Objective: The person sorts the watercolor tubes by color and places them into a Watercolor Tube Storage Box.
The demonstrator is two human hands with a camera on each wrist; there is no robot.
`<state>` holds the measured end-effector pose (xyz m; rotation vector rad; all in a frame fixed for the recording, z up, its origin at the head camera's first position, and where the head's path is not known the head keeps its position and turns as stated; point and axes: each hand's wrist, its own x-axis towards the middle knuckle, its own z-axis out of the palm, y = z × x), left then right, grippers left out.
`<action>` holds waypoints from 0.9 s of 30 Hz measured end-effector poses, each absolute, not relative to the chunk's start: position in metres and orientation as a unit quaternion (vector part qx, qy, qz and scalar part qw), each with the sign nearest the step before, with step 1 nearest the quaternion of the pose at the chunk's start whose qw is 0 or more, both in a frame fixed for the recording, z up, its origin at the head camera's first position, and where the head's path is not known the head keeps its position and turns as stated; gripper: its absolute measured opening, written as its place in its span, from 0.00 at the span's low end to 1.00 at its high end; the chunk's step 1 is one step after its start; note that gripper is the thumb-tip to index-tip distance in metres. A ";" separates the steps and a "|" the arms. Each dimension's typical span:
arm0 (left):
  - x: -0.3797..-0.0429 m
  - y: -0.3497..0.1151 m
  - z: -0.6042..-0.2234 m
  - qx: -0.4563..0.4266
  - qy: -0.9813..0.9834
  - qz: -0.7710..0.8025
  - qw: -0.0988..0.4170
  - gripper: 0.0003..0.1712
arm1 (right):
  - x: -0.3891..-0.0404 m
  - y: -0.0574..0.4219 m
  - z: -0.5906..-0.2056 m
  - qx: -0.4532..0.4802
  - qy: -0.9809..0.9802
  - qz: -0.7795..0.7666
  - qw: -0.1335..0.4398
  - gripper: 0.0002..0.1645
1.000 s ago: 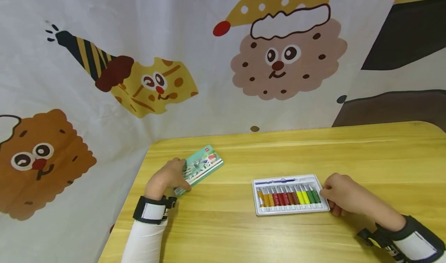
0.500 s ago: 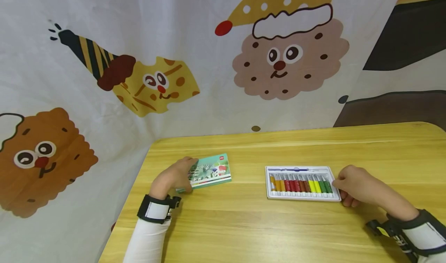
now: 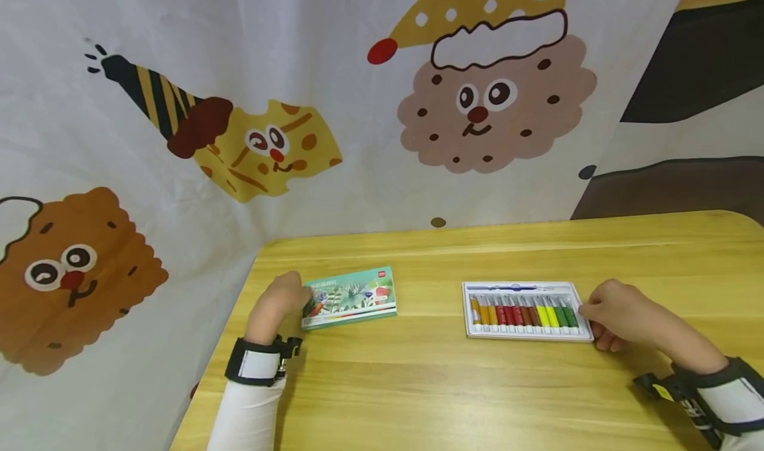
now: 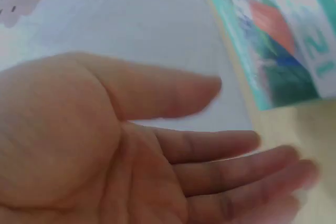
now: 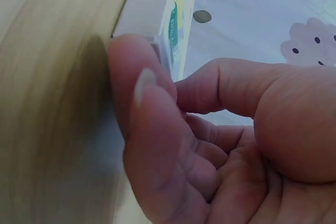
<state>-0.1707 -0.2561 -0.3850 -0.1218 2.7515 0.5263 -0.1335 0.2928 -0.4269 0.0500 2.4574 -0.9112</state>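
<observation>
A green illustrated paint box (image 3: 352, 298) lies on the left part of the table in the head view. My left hand (image 3: 279, 306) is at its left end; the left wrist view has the thumb and fingers extended and apart from the box (image 4: 278, 40). Farther right is a white tray (image 3: 525, 336) with a row of paint tubes (image 3: 520, 313) in orange, red, brown, yellow and green, plus a thin blue brush (image 3: 501, 288). My right hand (image 3: 623, 315) pinches the tray's right end between thumb and fingers, close over the table in the right wrist view.
The yellow wood-grain table (image 3: 430, 391) spreads below both hands. Behind it and at the left hangs a pale cloth (image 3: 358, 199) printed with cartoon biscuits. A strapped wrist mount (image 3: 262, 361) sits on the left arm, another (image 3: 710, 398) on the right.
The green box has turned straighter and my left hand has let go of it, drawing left. My right hand has carried the paint tray right and slightly toward the back.
</observation>
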 end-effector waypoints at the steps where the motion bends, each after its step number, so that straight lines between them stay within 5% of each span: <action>1: -0.171 -0.257 -0.386 -0.054 0.968 0.180 0.169 0.14 | -0.134 0.293 -0.427 0.019 0.906 -0.336 0.257 0.14; 8: -0.171 -0.259 -0.392 -0.052 0.968 0.192 0.154 0.23 | -0.134 0.295 -0.428 0.019 0.909 -0.336 0.247 0.14; 17: -0.173 -0.251 -0.401 -0.013 0.955 0.252 0.156 0.14 | -0.135 0.292 -0.431 0.008 0.911 -0.340 0.233 0.13; 27: -0.173 -0.235 -0.403 0.022 0.941 0.283 0.184 0.15 | -0.134 0.283 -0.430 0.005 0.916 -0.336 0.220 0.14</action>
